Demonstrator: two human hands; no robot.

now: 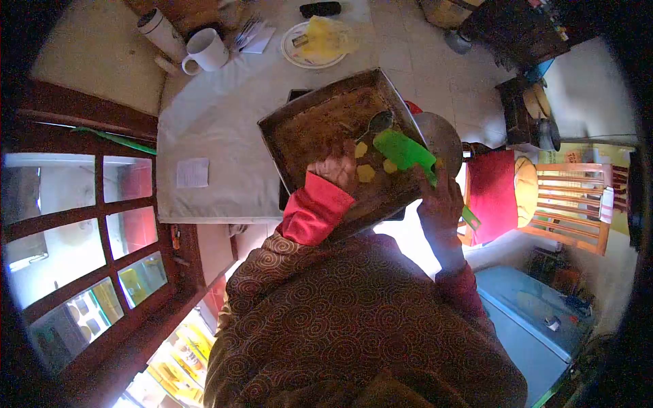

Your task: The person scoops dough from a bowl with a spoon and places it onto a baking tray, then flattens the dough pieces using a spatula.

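Observation:
A deep rectangular baking tray (271, 130) with a browned inside lies tilted in front of me. Inside it, my left hand (335, 170) reaches down, its fingers dark and blurred near several small yellow cut-out pieces (365, 173). My right hand (441, 200) is closed around the handle of a green spatula (403, 149), whose broad flat blade reaches over the tray's right side. Another small yellow piece (439, 164) shows beside the right fingers. A dark round spoon-like thing (381, 122) lies just beyond the blade.
The table is covered by a white cloth (224, 136) bearing a paper slip (192, 173). At the back stand a white mug (207, 50), a flask (160, 30) and a plate (294, 56) with yellow plastic. A round metal pan (441, 132) sits right of the tray; a wooden chair (571, 200) stands farther right.

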